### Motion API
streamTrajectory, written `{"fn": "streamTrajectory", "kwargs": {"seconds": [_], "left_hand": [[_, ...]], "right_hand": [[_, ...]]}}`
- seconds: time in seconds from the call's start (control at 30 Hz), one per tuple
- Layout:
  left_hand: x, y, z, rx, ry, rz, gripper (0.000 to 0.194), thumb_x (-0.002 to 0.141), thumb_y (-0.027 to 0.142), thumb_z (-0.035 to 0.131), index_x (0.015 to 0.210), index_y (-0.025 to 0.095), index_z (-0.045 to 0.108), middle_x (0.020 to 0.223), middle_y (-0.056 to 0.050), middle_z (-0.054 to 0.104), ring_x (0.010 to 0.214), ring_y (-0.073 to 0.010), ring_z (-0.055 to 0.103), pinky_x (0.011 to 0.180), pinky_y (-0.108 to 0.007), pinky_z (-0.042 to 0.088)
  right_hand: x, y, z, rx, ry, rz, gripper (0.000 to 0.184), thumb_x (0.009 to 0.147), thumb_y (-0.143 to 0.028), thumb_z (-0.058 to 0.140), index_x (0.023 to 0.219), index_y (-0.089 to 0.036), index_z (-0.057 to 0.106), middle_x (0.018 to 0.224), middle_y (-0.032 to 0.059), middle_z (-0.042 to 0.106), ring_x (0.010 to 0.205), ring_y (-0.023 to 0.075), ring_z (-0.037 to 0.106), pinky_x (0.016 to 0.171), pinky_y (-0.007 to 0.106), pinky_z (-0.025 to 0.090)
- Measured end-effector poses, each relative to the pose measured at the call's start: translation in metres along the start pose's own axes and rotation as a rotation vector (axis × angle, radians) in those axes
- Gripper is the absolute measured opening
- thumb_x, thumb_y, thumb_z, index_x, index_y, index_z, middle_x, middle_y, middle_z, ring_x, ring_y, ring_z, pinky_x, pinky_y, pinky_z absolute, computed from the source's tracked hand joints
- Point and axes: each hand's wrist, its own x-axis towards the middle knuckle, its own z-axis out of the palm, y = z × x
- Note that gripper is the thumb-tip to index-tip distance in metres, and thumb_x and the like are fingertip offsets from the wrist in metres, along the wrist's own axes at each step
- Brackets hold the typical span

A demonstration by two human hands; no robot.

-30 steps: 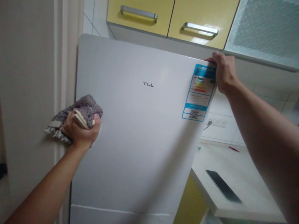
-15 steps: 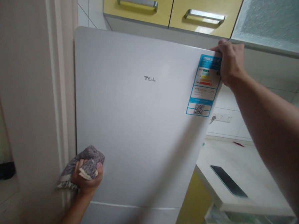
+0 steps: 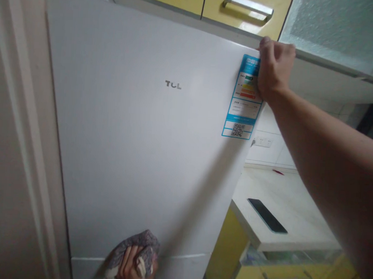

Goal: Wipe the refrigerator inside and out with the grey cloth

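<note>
A white refrigerator (image 3: 127,124) with a TCL logo fills the middle of the view. Near the seam between its upper and lower doors, my left hand (image 3: 132,270) is closed around a bunched grey cloth (image 3: 145,239), which is against the door front. My right hand (image 3: 274,69) grips the refrigerator's upper right edge, with the thumb side on top and part of the fingers hidden. Beside that hand a blue and white energy label (image 3: 240,105) is stuck on the door, its right border partly covered.
Yellow wall cabinets (image 3: 242,26) hang just above the refrigerator. To the right, a pale countertop (image 3: 298,212) carries a dark phone (image 3: 266,216) and a small red item (image 3: 277,172). A wall socket (image 3: 263,142) is behind. A door frame (image 3: 32,148) stands close on the left.
My left hand has moved the cloth down and right across the door to the seam. My right hand keeps its hold on the upper edge. The view has tilted and shifted.
</note>
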Motion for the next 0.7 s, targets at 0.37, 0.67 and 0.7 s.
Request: {"fn": "streamTrajectory", "kwargs": {"seconds": [0.37,0.67,0.7], "left_hand": [[0.114,0.104,0.021,-0.137,-0.331,0.737,0.035,0.077,0.040,0.078,0.110,0.031,0.079,0.106,-0.009,0.081,0.097,-0.0297,0.072,0.082,-0.042,0.060],[0.356,0.107,-0.141,0.113,0.202,0.720,0.016,0.097,0.034,0.060,0.086,0.024,0.066,0.081,-0.007,0.064,0.080,-0.0270,0.057,0.070,-0.043,0.039],[0.379,0.101,-0.157,0.172,0.257,0.710,0.021,0.098,0.038,0.058,0.084,0.024,0.064,0.079,-0.007,0.062,0.080,-0.0277,0.056,0.070,-0.044,0.038]], "right_hand": [[0.000,-0.006,0.000,-0.159,0.042,-0.009,0.043,0.105,-0.051,0.053,0.071,-0.023,0.056,0.084,0.0026,0.067,0.074,0.0151,0.040,0.076,0.035,0.035],[0.002,-0.006,0.002,-0.175,0.039,0.026,0.047,0.108,-0.053,0.047,0.072,-0.023,0.055,0.079,0.0051,0.061,0.074,0.0162,0.043,0.079,0.036,0.037],[0.002,-0.006,0.003,-0.180,0.043,0.029,0.047,0.108,-0.052,0.047,0.071,-0.023,0.055,0.079,0.0056,0.060,0.074,0.0165,0.045,0.080,0.037,0.038]]}}
